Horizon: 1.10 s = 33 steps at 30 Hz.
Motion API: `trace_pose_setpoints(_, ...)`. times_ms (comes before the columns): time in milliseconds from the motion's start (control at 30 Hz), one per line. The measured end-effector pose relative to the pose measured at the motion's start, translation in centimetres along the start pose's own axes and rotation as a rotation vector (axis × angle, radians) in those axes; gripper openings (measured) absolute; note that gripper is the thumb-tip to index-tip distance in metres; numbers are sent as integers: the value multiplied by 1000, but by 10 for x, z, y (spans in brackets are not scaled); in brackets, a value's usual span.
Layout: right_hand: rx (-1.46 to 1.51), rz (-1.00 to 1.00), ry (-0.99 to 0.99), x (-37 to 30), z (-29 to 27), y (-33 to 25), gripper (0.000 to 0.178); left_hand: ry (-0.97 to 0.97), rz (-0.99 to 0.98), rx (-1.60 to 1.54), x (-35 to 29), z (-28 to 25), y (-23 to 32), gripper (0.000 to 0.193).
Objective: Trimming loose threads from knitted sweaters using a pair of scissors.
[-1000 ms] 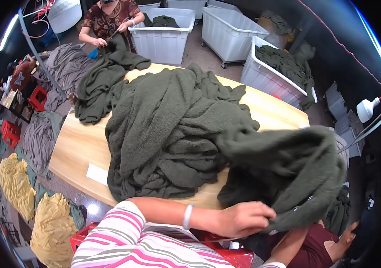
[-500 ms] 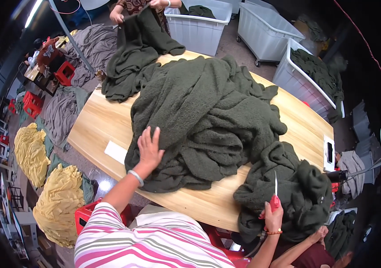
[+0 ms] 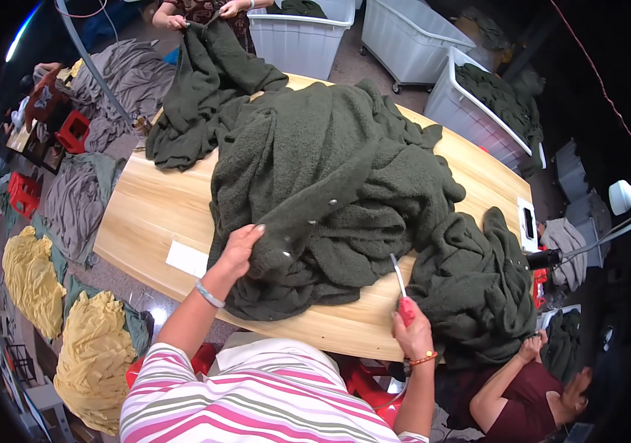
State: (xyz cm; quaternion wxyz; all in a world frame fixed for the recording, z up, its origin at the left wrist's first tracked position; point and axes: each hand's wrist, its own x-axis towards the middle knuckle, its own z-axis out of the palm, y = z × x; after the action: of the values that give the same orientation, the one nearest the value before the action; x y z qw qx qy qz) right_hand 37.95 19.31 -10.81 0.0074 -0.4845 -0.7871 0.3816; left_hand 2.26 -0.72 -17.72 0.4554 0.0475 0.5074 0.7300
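A big heap of dark green knitted fabric (image 3: 308, 155) covers the middle of the wooden table. At its near left side my left hand (image 3: 238, 249) pinches the edge of a dark green garment (image 3: 290, 235), with a few shiny round fasteners along its band. My right hand (image 3: 413, 334) is closed around the red handle of a pair of scissors (image 3: 405, 306), whose slim metal blade points up and away over the table. Just right of the scissors lies a second dark green pile (image 3: 471, 288). My right fingers are partly hidden behind the handle.
Across the table a person (image 3: 216, 16) holds up dark green cloth. At lower right another person (image 3: 526, 391) grips the second pile's edge. White wheeled bins (image 3: 297, 48) stand beyond the table; yellow fabric piles (image 3: 101, 347) lie on the left floor. A white paper (image 3: 186, 257) rests near my left arm.
My left hand has gone from lying spread on the heap to gripping a garment edge, exposing its fastener band. My right hand has moved left with the scissors. The view has shifted slightly.
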Motion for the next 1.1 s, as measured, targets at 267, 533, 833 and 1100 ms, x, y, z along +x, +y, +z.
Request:
trace_pose_setpoints(267,-83,6,-76,-24,61,-52,46,173,1008,1342,-18,43,25,65)
trace_pose_setpoints(533,-120,-87,43,-23,78,-109,42,-41,975,1432,95,84,-7,61)
trace_pose_setpoints(833,-124,-167,62,-14,80,-137,37,-402,170,248,119,38,1,19)
trace_pose_setpoints(1100,-189,-229,-59,4,72,-148,34,-398,176,47,114,20,-7,34)
